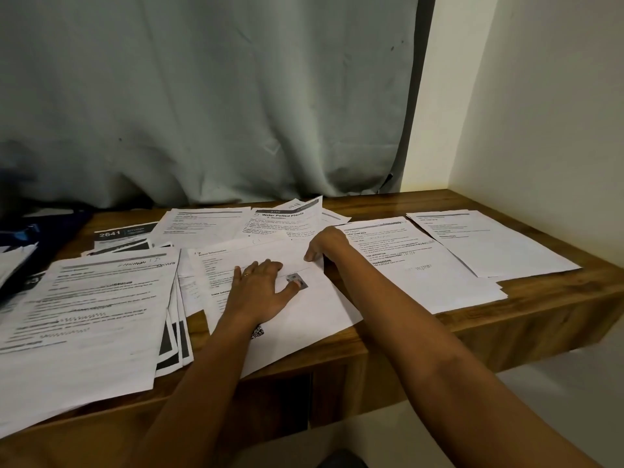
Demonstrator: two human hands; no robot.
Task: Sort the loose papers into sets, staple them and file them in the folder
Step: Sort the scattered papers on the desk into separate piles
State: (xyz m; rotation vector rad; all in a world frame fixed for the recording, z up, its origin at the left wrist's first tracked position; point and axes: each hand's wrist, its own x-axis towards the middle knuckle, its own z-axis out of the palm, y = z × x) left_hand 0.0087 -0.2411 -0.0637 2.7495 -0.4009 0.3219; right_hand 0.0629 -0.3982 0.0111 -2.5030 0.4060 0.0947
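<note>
We press our left hand (260, 288), fingers flat, on the printed centre papers (324, 309); our right hand (326, 243) pinches the top sheet (270, 251) by its right corner.

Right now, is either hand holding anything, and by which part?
The right hand pinches the middle sheet at its far right corner. The left hand lies flat on that sheet, pressing it down, gripping nothing.

— What's behind the wooden bench (540, 309)?
— A grey-green curtain (202, 96), from ten to one o'clock, creased, hanging down to the top.
— And at two?
— Plain cream wall (540, 96). Pale floor (557, 417) at five.
</note>
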